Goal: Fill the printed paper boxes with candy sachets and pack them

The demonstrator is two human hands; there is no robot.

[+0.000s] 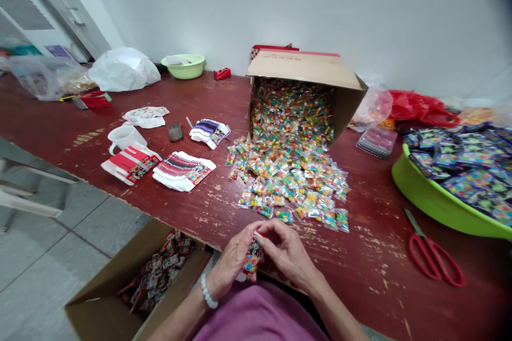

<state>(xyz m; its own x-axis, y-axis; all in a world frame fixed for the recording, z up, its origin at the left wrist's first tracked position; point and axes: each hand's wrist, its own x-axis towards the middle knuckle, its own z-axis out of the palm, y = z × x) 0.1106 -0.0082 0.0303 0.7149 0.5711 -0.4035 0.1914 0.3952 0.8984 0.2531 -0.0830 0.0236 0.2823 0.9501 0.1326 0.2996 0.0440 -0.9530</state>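
Note:
A small printed candy box point(252, 257), red with colourful pictures, is held upright at the table's front edge. My left hand point(229, 261), with a pale bead bracelet on the wrist, wraps round the box from the left. The fingers of my right hand point(286, 249) pinch at its top end. Whether that end is folded closed is hidden by the fingers. Just beyond my hands lie many clear candy packets point(288, 186), spilling from a cardboard carton point(348, 106) tipped on its side. Flat red candy boxes point(184, 170) lie stacked to the left.
More flat boxes point(131, 162), purple ones point(209, 132) and a white mug point(126, 137) sit left on the red table. Below the edge stands a carton point(96, 298) of filled boxes. Right are red-handled scissors point(434, 258) and a green basin point(432, 202) of purple packets.

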